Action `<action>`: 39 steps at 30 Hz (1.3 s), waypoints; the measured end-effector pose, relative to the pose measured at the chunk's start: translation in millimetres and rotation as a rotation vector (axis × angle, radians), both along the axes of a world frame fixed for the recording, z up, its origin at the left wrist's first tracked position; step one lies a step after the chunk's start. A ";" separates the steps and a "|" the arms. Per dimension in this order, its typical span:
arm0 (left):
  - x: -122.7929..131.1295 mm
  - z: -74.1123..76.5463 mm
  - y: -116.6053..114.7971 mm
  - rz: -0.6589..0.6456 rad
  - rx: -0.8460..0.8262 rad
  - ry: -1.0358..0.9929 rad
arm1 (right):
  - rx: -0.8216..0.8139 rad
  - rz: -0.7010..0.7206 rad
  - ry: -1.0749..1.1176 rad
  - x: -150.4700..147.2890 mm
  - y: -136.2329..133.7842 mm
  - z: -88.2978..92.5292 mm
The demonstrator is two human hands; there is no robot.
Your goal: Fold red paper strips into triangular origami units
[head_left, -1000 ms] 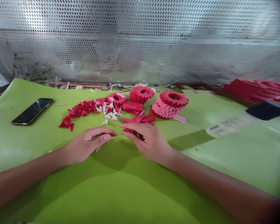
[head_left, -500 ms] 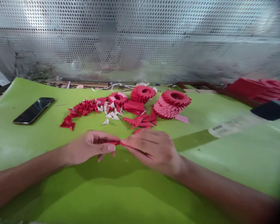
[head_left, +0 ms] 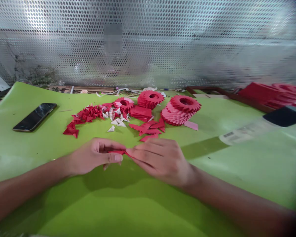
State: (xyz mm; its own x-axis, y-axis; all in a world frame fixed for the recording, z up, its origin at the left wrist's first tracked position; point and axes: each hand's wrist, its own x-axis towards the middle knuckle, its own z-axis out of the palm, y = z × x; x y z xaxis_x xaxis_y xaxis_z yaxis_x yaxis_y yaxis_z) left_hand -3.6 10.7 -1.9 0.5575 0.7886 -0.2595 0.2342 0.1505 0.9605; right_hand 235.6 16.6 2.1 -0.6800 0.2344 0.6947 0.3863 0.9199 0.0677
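Note:
A small piece of red folded paper (head_left: 118,152) is pinched between my two hands above the green sheet (head_left: 128,210). My left hand (head_left: 96,156) grips its left end, thumb below and fingers above. At the other end, the fingers of my right hand (head_left: 160,159) close over the paper and hide much of it. Just beyond the hands lie flat folded red paper pieces (head_left: 150,126). Small white folded triangles (head_left: 118,121) and a heap of red folded triangles (head_left: 88,114) sit farther left.
Behind are ring-shaped paper stacks, one red (head_left: 151,98), one pink and red (head_left: 180,110), and a smaller pink-red ring (head_left: 123,103). A phone (head_left: 36,117) lies left. A clear tube with a black cap (head_left: 284,116) lies right, near red paper (head_left: 259,93). A perforated metal panel (head_left: 148,42) stands behind.
More of the red paper shows between my left thumb and fingers. Both hands stay in nearly the same place, with only slight finger movement.

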 end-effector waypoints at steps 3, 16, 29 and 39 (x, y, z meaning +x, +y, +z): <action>-1.1 -1.6 -0.4 0.004 0.004 0.005 | 0.051 0.000 -0.028 1.5 0.2 -0.5; 4.4 -4.3 -2.2 -0.033 0.072 0.072 | 0.027 -0.017 -0.126 4.3 2.0 -3.1; 2.7 -2.4 -9.7 0.054 1.060 0.316 | -1.303 -0.045 0.130 -3.0 4.1 -4.4; 6.0 -9.9 -9.2 0.040 1.327 0.371 | -1.316 -0.037 0.097 -11.6 -3.2 -8.1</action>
State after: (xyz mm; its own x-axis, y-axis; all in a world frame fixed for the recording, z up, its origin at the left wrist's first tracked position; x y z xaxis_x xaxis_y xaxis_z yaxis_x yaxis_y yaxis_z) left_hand 2.4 1.5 -11.7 0.5927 0.5733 0.5657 0.5231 -0.8081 0.2709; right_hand 224.0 13.4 -6.0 -0.6197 0.7846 -0.0195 0.3650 0.2661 -0.8922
